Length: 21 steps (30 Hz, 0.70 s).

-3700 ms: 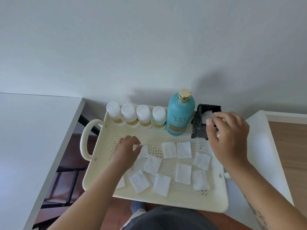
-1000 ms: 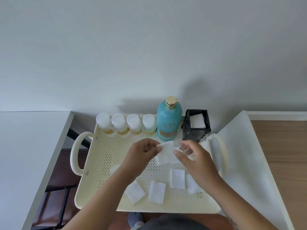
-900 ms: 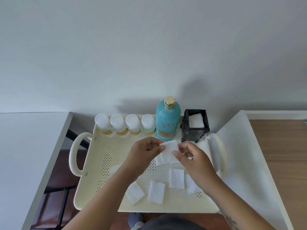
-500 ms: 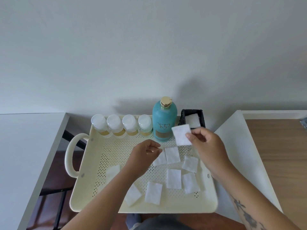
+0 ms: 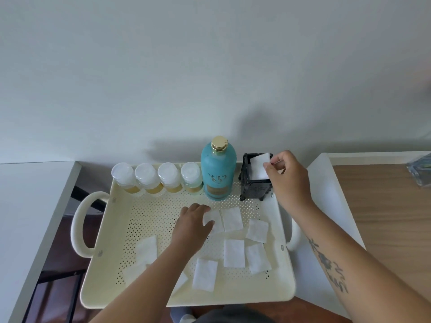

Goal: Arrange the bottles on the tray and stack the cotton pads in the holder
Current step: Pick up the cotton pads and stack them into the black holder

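A cream perforated tray [image 5: 109,231] holds several small white-capped bottles [image 5: 156,177] in a row along its back edge, beside a tall teal bottle [image 5: 218,171] with a gold cap. At the back right corner stands a black holder [image 5: 254,188]. My right hand [image 5: 288,180] pinches a white cotton pad [image 5: 258,166] at the holder's open top. My left hand [image 5: 192,226] rests on a pad [image 5: 213,220] lying on the tray floor, fingers on its edge. Several more cotton pads [image 5: 234,252] lie scattered flat over the tray.
A white table [image 5: 25,201] stands to the left, across a gap showing a dark frame. A wooden surface [image 5: 387,217] with a white edge lies to the right. A clear object [image 5: 419,171] sits at its far right edge. A pale wall rises behind.
My right hand carried a pad from in front of the teal bottle up to the holder's top. My left hand moved forward onto a pad on the tray floor.
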### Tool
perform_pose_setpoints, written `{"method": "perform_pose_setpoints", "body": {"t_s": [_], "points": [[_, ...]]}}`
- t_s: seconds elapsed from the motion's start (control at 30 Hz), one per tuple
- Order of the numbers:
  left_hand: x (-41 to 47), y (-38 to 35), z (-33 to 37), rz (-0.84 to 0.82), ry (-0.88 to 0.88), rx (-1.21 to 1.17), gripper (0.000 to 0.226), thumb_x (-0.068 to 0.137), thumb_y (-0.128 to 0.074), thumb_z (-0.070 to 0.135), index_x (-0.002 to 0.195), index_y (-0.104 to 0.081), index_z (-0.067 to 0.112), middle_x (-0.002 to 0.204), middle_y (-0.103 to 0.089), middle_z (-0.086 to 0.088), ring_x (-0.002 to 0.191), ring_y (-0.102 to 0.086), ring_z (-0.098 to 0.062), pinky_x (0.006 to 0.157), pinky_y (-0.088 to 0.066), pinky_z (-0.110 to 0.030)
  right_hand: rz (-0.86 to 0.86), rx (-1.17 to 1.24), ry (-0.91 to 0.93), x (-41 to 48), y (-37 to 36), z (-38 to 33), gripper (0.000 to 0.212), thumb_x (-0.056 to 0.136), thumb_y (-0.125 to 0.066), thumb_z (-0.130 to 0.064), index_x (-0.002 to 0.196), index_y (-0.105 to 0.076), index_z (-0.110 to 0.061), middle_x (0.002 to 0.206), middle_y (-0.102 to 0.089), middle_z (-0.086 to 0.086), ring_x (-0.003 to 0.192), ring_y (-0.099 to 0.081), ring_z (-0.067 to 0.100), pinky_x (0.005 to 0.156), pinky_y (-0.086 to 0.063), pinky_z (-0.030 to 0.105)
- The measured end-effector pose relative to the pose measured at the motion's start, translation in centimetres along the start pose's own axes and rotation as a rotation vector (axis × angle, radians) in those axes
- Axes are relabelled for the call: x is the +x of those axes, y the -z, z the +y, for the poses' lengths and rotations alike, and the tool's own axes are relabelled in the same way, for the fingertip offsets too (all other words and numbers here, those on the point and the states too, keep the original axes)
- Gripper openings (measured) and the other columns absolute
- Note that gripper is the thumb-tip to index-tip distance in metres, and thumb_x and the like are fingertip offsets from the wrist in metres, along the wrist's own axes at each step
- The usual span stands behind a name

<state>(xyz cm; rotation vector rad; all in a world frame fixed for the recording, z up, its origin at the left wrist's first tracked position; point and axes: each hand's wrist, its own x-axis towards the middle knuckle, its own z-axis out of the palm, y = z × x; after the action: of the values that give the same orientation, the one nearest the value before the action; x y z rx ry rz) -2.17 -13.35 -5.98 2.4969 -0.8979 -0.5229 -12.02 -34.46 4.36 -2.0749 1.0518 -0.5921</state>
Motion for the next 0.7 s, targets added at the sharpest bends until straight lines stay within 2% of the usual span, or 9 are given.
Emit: {"method": "perform_pose_setpoints", "body": {"t_s": [0.2,0.33,0.43,0.57,0.7], "points": [[0.4,-0.1,0.1,0.027,-0.027,0.012,0.035,0.092,-0.062,0.028,0.127,-0.059,0.023,0.119,-0.063,0.006,0.110,-0.049,-0.017,0.089,-0.049,-0.032,0.001,-0.027,0.020,-0.1,-0.7,-0.4,0.011,0.090,-0.064,-0.022,0.083,-0.063,-0.013,0.073,-0.061,-0.008,0.081,-0.056,0.028,0.071,-0.048,0.039],[0.7,-0.1,0.1,0.022,-0.022,0.013,0.030,0.093,-0.062,0.026,0.122,-0.061,0.022,0.114,-0.063,0.006,0.106,-0.048,-0.017,0.087,-0.048,-0.031,-0.006,-0.286,0.173,-0.2,-0.6,-0.3,0.014,0.092,-0.061,-0.020,0.086,-0.068,-0.010,0.083,-0.065,0.005,0.084,-0.052,0.032,0.071,-0.046,0.043],[0.8,0.0,0.0,0.020,-0.020,0.006,0.025,0.093,-0.062,0.024,0.118,-0.063,0.021,0.108,-0.063,0.006,0.101,-0.048,-0.016,0.082,-0.048,-0.029,0.063,-0.406,0.294,-0.5,-0.3,0.0,0.011,0.090,-0.062,-0.013,0.092,-0.071,-0.008,0.089,-0.064,0.009,0.084,-0.051,0.034,0.068,-0.046,0.042],[0.8,0.1,-0.2,0.028,-0.023,0.011,0.018,0.092,-0.063,0.023,0.109,-0.066,0.019,0.103,-0.062,0.004,0.099,-0.049,-0.018,0.081,-0.049,-0.032,0.085,-0.468,0.448,-1.5,-0.2,0.8,0.009,0.085,-0.062,-0.010,0.089,-0.070,-0.010,0.091,-0.068,0.003,0.086,-0.053,0.033,0.068,-0.045,0.039],[0.6,0.4,-0.5,0.046,-0.008,-0.038,0.012,0.090,-0.063,0.022,0.101,-0.063,0.019,0.097,-0.064,0.005,0.096,-0.049,-0.018,0.080,-0.049,-0.033,0.053,-0.514,0.472,-2.0,-0.3,1.2,0.009,0.086,-0.061,-0.016,0.082,-0.070,-0.014,0.090,-0.071,-0.003,0.096,-0.057,0.032,0.072,-0.042,0.038]]}}
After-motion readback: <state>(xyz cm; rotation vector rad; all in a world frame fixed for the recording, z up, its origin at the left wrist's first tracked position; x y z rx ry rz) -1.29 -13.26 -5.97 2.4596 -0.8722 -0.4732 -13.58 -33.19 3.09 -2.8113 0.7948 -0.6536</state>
